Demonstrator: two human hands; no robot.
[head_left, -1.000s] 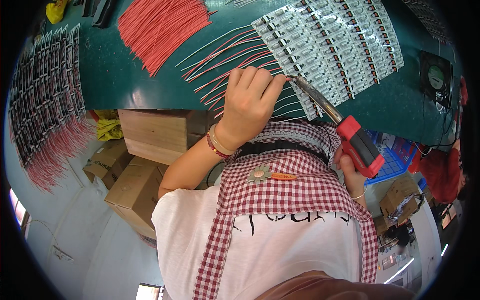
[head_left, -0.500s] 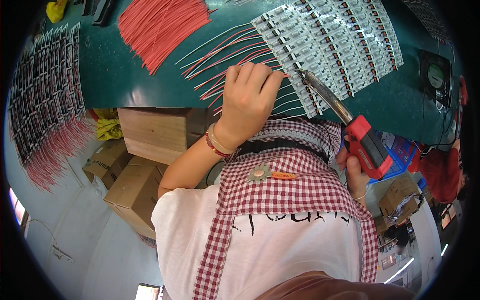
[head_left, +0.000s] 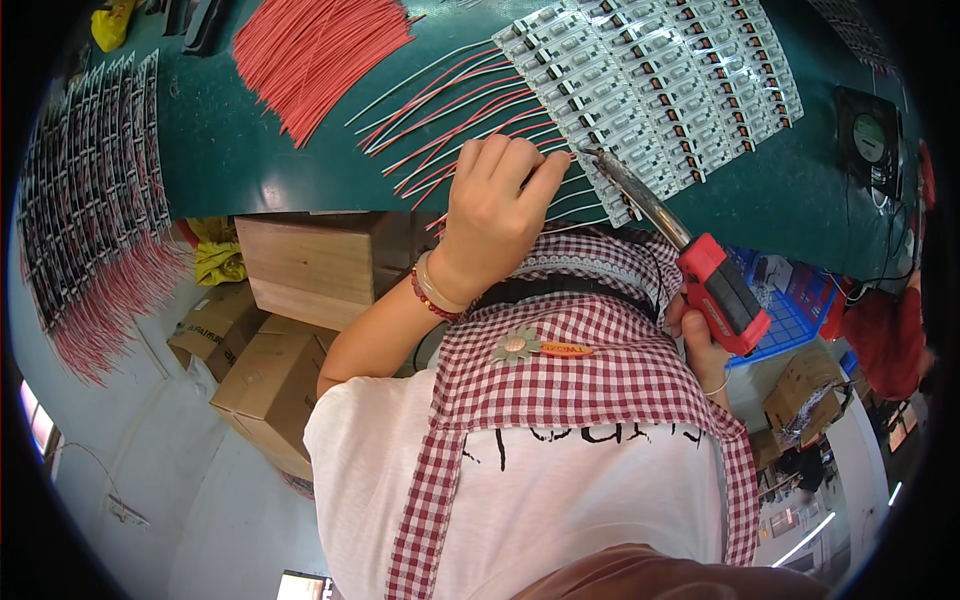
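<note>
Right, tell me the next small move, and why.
Probably ease the soldering iron toward the red wire: the left hand seems to pinch it at the edge of the circuit boards, and the right hand holds the iron with its tip close by.

Box [head_left: 300,270]: sitting below bench [head_left: 205,120], near yellow cloth [head_left: 220,263]
Cartons [head_left: 262,385]: sitting near box
Basket [head_left: 790,335]: showing blue, sitting at right
Black unit [head_left: 868,140]: resting on bench, right side
</note>
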